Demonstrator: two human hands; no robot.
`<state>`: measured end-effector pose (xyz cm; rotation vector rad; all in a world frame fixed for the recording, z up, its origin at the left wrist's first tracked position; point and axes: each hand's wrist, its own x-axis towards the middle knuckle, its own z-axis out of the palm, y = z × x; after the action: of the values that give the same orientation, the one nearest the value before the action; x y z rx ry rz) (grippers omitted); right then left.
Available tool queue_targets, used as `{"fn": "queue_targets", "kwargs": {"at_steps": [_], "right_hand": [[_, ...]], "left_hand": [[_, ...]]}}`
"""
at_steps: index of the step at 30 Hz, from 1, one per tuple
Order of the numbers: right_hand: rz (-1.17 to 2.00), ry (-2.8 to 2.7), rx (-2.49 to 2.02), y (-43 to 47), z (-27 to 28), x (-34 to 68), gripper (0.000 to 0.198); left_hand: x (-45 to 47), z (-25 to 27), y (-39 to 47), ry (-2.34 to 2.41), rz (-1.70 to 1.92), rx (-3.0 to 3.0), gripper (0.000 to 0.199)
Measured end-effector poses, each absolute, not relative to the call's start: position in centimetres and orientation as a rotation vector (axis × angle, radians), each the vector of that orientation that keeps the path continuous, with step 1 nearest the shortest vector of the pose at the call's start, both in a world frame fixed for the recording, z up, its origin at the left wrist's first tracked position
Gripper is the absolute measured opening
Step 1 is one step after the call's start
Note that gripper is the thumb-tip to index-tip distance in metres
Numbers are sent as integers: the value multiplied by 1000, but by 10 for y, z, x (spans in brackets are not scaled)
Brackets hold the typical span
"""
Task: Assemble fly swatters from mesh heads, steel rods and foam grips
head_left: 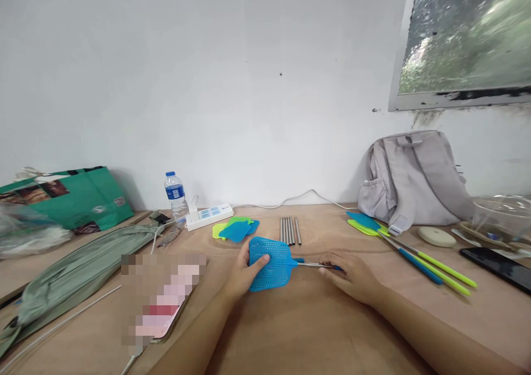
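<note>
A blue fly swatter (274,270) is held above the wooden table. My left hand (245,272) grips the left edge of its perforated head, thumb lying across the front. At the other end, the fingers of my right hand (350,275) close around the thin metal rod; a bit of blue shows by the fingertips. Behind the swatter lie several metal tubes (289,231) side by side. A loose pile of blue and yellow-green swatter heads (236,230) lies to their left. On the right rest several whole fly swatters (418,259) with blue and yellow-green handles.
A white power strip (211,216) and a water bottle (176,195) stand near the wall. Left are a phone-like device (170,308), a grey-green bag (87,270) and a green bag (91,195). Right are a backpack (415,178), a black phone (498,267) and a plastic container (501,214).
</note>
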<state>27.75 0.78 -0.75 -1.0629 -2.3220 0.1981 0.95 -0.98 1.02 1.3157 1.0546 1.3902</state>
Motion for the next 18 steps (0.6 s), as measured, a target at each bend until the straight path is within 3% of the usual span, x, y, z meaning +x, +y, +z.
{"fn": "queue_targets", "kwargs": {"at_steps": [7,12,18], "right_hand": [[260,-2307,-1099,8,-10,278,32],[332,-2311,-1089,6,-12,277,33],[342,-2297,-1115,3,-13,274,32]], "left_hand": [[14,13,-20,1128,1297,1368,60],[15,8,-22,1156,1320,1437,52],[17,2,-22,1208,1318,1482,57]]}}
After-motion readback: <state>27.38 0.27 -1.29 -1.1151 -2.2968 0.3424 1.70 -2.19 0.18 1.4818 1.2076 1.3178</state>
